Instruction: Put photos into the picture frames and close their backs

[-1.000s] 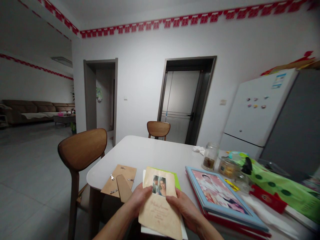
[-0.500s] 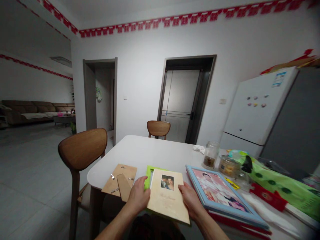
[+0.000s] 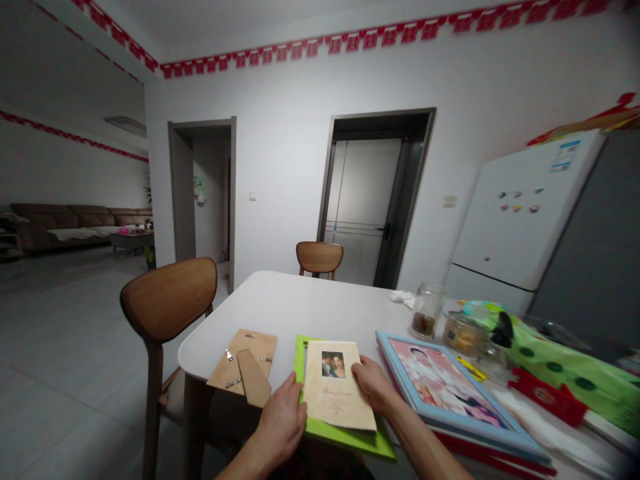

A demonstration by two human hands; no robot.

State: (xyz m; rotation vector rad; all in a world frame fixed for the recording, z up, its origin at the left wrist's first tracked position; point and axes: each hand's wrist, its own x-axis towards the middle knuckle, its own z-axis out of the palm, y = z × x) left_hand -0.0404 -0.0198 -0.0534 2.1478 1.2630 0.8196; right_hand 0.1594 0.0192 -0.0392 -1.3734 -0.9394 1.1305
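Note:
A cream printed sheet (image 3: 341,400) with a small photo of two people lies over a lime-green picture frame (image 3: 345,437). The frame shows along the sheet's left side and near edge. My left hand (image 3: 283,413) is closed at the frame's left edge, thumb on top and the other fingers mostly hidden. With thumb and fingers, my right hand (image 3: 374,383) grips the sheet's right edge. Left of them, a brown backing board (image 3: 250,360) with metal clips and a folded stand lies on the table.
A blue-framed photo (image 3: 450,383) rests on red items at the right of the white table (image 3: 310,300). Behind it stand a glass jar (image 3: 427,313), a container of yellow food (image 3: 465,333) and a green bag (image 3: 565,367). A wooden chair (image 3: 173,297) stands left.
More of the green frame shows, its near edge now uncovered below the sheet. My left hand has slid down along the left edge; my right hand is slightly higher on the sheet.

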